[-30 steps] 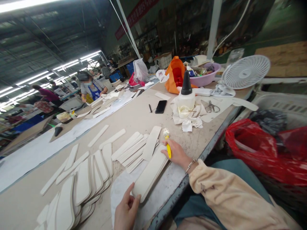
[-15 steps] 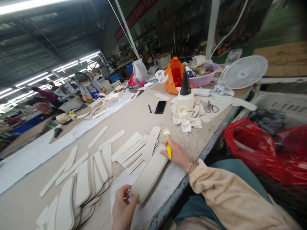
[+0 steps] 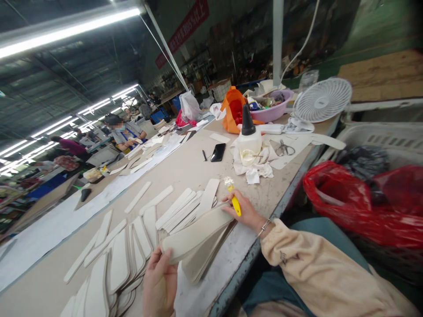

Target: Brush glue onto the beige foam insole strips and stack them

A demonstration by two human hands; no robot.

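Observation:
My left hand (image 3: 161, 279) pinches the near end of a long off-white strip (image 3: 194, 231) with rounded corners. The strip is lifted and slightly bowed above a stack of like strips (image 3: 201, 259). In my right hand (image 3: 247, 210) is a small yellow-handled brush (image 3: 235, 205), its head coated in white. Fingertips of that hand also touch the far end of the lifted strip. Left of the stack lie a fanned bundle of narrower strips (image 3: 176, 209) and a larger overlapping spread of pieces (image 3: 119, 264).
A white bottle with a black cone top (image 3: 248, 140) stands on crumpled tissue. Near it are a phone (image 3: 218, 152), scissors (image 3: 284, 149), an orange bag (image 3: 228, 116), a purple basin (image 3: 276, 110) and a fan (image 3: 322, 101). A red plastic bag (image 3: 360, 207) hangs beyond the table edge. Another person (image 3: 125, 132) works farther off.
My left hand has raised the near end of the top strip up and leftward, away from the stack. My right hand stays at the far end with the brush. The view has shifted slightly.

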